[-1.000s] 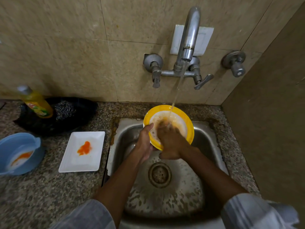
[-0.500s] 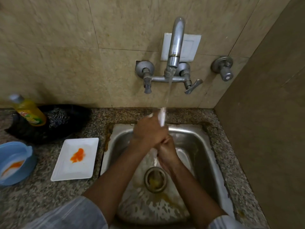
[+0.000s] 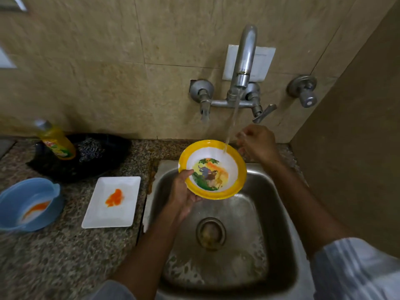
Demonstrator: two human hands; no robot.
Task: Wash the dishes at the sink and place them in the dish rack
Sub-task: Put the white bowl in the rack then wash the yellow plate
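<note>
Head view: my left hand [image 3: 184, 192] grips the yellow-rimmed bowl [image 3: 213, 169] by its rim at 8 o'clock, thumb inside, fingers under, holding it tilted over the back of the sink [image 3: 270, 213] with the picture in its base facing me. Water from the tap [image 3: 245, 61] strikes the bowl's inner wall at about 1 o'clock. My right hand [image 3: 257, 142] is off the bowl at its 2 o'clock, fingers loosely curled, holding nothing, close beside the stream. Risks, as I judge them: a one-handed grip on a wet rim may slip and drop the bowl into the basin; the stream hitting a tilted wall may splash onto the granite counter [image 3: 65, 256]; a faint orange tint near the picture may be residue or print, I cannot tell, so racking now could be premature. White square plate [image 3: 111, 202] and blue bowl [image 3: 28, 204], at 9 o'clock of the sink, carry orange smears and are unwashed. No dish rack in view. Versus half a second earlier: both hands were clasped together under the stream with the bowl edge-on; now they are apart and the bowl faces up.
</note>
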